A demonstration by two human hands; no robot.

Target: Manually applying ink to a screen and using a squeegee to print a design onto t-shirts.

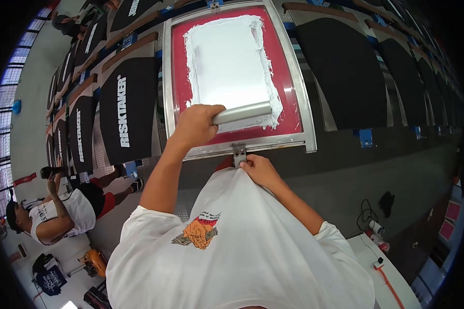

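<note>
A screen-printing frame with a silvery metal rim lies in front of me. Its red-edged mesh bears a broad field of white ink, with thick ridges along the sides. My left hand is closed around the left end of a metal squeegee, which lies across the near part of the ink. At the middle of the frame's near edge is a small metal bracket. My right hand is closed at this bracket, its thumb against the lower end; some of its fingers are hidden.
Black garment pieces with white lettering lie on boards to the left. Plain black pieces lie on boards to the right. At the left, another person holds a dark handheld tool. A white table with an orange cord stands at lower right.
</note>
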